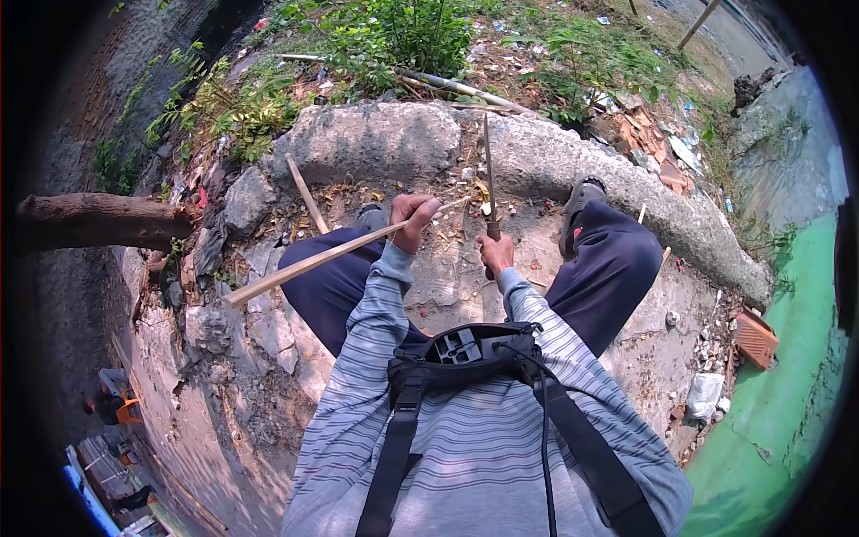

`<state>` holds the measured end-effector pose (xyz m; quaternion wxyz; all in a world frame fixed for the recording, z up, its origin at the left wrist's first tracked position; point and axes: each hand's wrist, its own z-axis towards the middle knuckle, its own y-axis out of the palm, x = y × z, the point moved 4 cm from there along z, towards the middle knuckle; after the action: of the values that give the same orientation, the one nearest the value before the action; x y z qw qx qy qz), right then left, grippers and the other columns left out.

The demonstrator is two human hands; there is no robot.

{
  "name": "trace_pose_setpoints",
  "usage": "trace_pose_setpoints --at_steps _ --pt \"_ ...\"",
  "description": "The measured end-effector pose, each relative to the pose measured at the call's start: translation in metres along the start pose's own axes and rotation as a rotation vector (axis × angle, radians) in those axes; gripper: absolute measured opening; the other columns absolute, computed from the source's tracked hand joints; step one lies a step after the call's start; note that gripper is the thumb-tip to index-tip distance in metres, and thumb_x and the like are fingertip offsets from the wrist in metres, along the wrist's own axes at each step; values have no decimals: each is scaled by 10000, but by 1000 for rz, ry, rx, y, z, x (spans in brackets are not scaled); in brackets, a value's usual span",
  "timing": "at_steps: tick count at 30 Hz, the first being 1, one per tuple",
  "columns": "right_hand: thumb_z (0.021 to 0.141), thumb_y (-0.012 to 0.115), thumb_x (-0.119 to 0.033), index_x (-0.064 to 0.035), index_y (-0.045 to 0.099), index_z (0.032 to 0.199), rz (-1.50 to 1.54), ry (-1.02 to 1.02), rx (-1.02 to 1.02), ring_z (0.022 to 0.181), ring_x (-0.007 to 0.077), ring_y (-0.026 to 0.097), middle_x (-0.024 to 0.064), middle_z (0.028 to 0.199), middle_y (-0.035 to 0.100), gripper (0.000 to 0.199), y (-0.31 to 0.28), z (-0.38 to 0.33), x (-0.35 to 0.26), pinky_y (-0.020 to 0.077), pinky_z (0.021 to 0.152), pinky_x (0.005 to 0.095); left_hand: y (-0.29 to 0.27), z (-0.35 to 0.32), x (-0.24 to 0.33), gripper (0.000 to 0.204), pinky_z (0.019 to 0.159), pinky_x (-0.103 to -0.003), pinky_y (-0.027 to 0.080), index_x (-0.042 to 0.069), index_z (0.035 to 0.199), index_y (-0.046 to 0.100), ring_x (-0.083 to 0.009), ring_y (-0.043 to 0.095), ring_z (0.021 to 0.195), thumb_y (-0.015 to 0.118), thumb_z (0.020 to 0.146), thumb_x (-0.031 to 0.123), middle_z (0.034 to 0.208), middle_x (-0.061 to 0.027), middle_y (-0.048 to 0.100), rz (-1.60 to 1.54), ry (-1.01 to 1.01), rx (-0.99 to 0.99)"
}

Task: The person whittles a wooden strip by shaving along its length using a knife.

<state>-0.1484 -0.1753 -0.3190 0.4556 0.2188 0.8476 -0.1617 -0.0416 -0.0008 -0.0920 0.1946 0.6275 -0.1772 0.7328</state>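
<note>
Cracked concrete (644, 367) outdoors, weeds (407, 40) beyond; the stick (304, 266) is pale, kinda tapered. Left hand (411, 223) has fingers clamped on it; right hand (497, 256) has its fingers round a knife (489, 174).

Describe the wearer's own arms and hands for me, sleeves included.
Long, light grey-blue sleeves with thin dark stripes running across them cover both arms to about the wrists. The left hand and right hand are ungloved.

The head camera looks steeply down from above (a wide fisheye, dark-rimmed). The striped shirt (483, 447) lies nearest, the left hand (411, 235) and right hand (502, 254) farther out.
</note>
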Motion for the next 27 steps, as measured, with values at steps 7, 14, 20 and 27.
trace_pose_setpoints --at_steps 7,14,20,27 --pt "788 700 -124 -41 565 676 -115 -152 1 412 106 467 8 542 526 194 6 1 -3 345 387 287 3 5 -4 425 493 -303 192 35 578 376 -43 277 536 578 912 203 543 51 310 -44 -8 -13" --pt "815 662 -99 -101 458 730 281 106 -457 434 74 417 -24 524 420 221 22 -45 -49 300 385 258 0 0 -2 401 492 -298 211 16 586 422 -45 300 536 583 911 188 546 48 342 -30 -11 5" --pt "829 665 -72 -114 442 784 380 70 -684 413 82 339 -42 554 365 232 32 -60 -68 292 390 258 -1 2 -2 391 491 -294 240 -10 608 503 -50 346 540 603 899 231 549 25 385 -6 1 9" --pt "787 727 -199 -17 578 702 -145 -199 -500 509 127 548 39 595 586 250 40 -57 -68 429 492 308 8 -2 3 384 484 -313 247 -25 622 508 -85 345 507 615 864 254 522 -14 324 139 29 -75"
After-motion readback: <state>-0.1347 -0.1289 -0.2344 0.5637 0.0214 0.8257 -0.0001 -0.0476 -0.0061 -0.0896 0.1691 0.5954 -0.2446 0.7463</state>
